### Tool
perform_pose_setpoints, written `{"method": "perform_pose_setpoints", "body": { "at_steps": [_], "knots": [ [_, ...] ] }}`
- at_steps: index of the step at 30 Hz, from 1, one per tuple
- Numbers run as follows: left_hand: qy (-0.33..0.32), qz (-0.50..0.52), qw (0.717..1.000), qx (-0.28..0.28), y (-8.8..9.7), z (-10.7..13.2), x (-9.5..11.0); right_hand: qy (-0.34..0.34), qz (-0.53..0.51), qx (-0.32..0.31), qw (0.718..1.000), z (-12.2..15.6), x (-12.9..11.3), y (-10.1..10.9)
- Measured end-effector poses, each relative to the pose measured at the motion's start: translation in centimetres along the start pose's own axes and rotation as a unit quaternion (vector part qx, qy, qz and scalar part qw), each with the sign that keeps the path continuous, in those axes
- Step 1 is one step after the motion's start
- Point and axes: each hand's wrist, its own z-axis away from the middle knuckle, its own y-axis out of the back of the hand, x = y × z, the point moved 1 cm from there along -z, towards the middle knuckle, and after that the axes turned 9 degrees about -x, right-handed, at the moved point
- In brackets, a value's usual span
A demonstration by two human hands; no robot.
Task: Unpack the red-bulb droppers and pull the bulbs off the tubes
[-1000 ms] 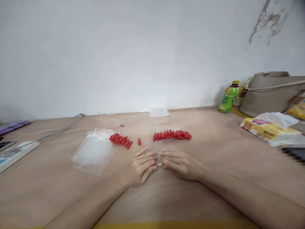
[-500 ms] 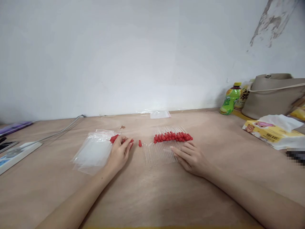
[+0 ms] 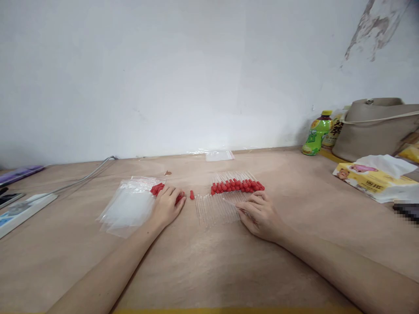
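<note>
My left hand (image 3: 168, 204) lies over a pile of small red rubber bulbs (image 3: 157, 189), its fingers apart and partly hiding the pile. One loose red bulb (image 3: 191, 195) rests just right of that hand. Between the thumb and fingers of my right hand (image 3: 260, 214) is a thin clear tube (image 3: 230, 202), pointing left. Beneath it, a row of similar clear tubes (image 3: 209, 211) lies side by side on the table. Behind them are droppers with red bulbs (image 3: 237, 186) on their near ends, their clear stems (image 3: 235, 176) pointing toward the wall.
Clear zip bags (image 3: 126, 207) lie left of my left hand, and another bag (image 3: 219, 155) lies by the wall. A power strip (image 3: 29, 213) and cable are at the left. At the right stand a green bottle (image 3: 317, 134), a grey bag (image 3: 366, 131) and a tissue pack (image 3: 369, 179).
My left hand has turned palm-down and spread over the red bulbs; its fingers were closer together before. My right hand still holds the tube, now tilted slightly differently.
</note>
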Motion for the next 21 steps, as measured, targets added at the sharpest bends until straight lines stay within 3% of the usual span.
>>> {"method": "perform_pose_setpoints", "body": {
  "at_steps": [10, 16, 21],
  "knots": [
    [-0.021, 0.017, 1.000, -0.011, 0.5, 0.2, -0.1, -0.010, -0.016, 0.035, 0.999, -1.3, -1.0, -0.8],
    [-0.048, 0.104, 0.993, 0.024, 1.0, 1.1, 1.9, -0.010, 0.045, -0.063, 0.997, -3.8, -2.5, -2.3],
    [-0.054, 0.191, 0.980, -0.026, 1.1, 2.1, 5.1, -0.039, 0.076, -0.113, 0.990, -4.7, -3.5, -3.6]
  ]
}}
